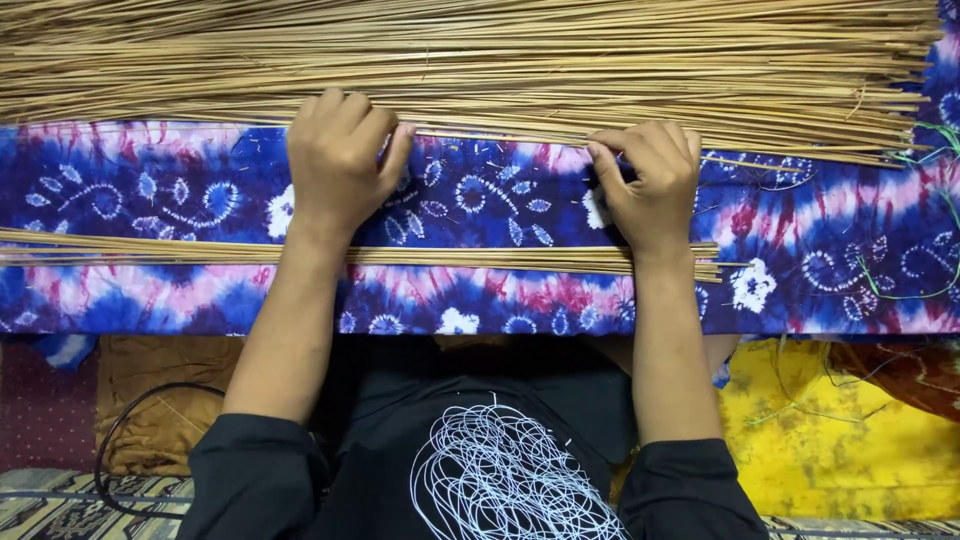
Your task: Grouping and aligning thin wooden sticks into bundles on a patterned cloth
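Thin sticks at 12 o'clock: dry, matt, straw-coloured plant fibre, smooth. Tie-dyed cloth at centre: soft woven fabric, matt. Yellow cloth at 4 o'clock: matt, creased.

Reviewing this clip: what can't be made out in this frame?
Head view:
- Left hand: fingertips curl under, hiding any grip on the big stick pile.
- Right hand: pinch hidden by its own fingers.
- Small stick bundle: partly covered by both wrists; left end cut off by the frame.
- Tie-dye cloth: edges run out of frame.
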